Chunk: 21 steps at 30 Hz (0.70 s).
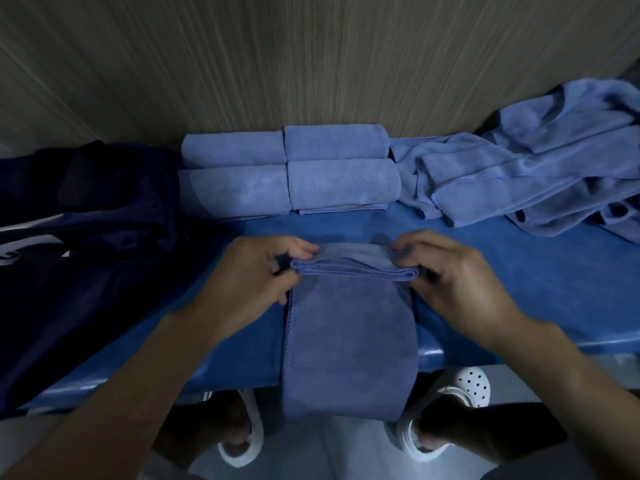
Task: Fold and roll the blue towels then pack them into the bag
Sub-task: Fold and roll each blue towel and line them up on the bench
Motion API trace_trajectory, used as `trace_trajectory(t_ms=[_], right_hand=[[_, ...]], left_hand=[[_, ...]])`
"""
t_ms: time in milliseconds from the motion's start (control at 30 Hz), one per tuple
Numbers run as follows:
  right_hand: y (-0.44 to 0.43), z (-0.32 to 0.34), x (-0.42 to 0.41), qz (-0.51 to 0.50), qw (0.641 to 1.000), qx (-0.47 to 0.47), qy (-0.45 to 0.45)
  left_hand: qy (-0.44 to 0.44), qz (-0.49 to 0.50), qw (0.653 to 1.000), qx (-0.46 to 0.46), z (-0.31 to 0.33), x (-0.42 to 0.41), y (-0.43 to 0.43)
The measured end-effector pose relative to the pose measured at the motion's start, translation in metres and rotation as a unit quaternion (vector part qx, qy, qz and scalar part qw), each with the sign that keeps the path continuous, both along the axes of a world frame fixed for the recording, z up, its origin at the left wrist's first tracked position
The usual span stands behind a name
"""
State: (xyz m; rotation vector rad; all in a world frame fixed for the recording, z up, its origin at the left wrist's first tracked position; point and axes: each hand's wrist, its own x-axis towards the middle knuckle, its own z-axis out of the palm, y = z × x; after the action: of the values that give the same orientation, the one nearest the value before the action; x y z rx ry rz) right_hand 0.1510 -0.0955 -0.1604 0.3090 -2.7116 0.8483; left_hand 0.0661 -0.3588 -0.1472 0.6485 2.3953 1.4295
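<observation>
A blue towel [349, 337], folded into a long strip, lies in front of me and hangs over the table's near edge. Its far end is turned over into a flat first fold. My left hand [256, 278] pinches the left end of that fold, and my right hand [453, 275] pinches the right end. Several rolled blue towels [287, 171] sit in two rows against the wall. A dark navy bag [86, 244] with white markings lies at the left.
A heap of loose blue towels [540, 174] covers the right back of the blue table [519, 289]. A wood-grain wall [311, 64] stands right behind the rolls. White perforated clogs [471, 389] show below the table edge.
</observation>
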Motion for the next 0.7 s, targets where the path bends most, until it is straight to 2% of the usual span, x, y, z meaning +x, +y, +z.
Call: trace_trajectory(t_ms=[100,233,367,533,633,700], right_hand=[[-0.002,0.001,0.003,0.002,0.993,0.118,0.004],[-0.005,0.004,0.004,0.016,0.986,0.166,-0.019],[-0.003,0.007,0.004,0.022,0.988,0.143,-0.053],[0.0,0.005,0.008,0.029,0.989,0.085,-0.114],[-0.003,0.001,0.008,-0.005,0.992,0.019,-0.128],[-0.006,-0.001,0.004,-0.026,0.992,-0.005,-0.125]], left_hand=[[0.047,-0.03,0.997,-0.051,-0.006,0.002,-0.005],[0.119,-0.062,0.985,-0.111,-0.017,-0.004,-0.012],[0.157,-0.08,0.973,-0.151,-0.017,-0.006,-0.012],[0.142,-0.107,0.963,-0.205,-0.005,-0.001,-0.01],[0.102,-0.111,0.973,-0.177,0.002,0.004,-0.007],[0.092,-0.077,0.98,-0.159,0.0,0.004,-0.003]])
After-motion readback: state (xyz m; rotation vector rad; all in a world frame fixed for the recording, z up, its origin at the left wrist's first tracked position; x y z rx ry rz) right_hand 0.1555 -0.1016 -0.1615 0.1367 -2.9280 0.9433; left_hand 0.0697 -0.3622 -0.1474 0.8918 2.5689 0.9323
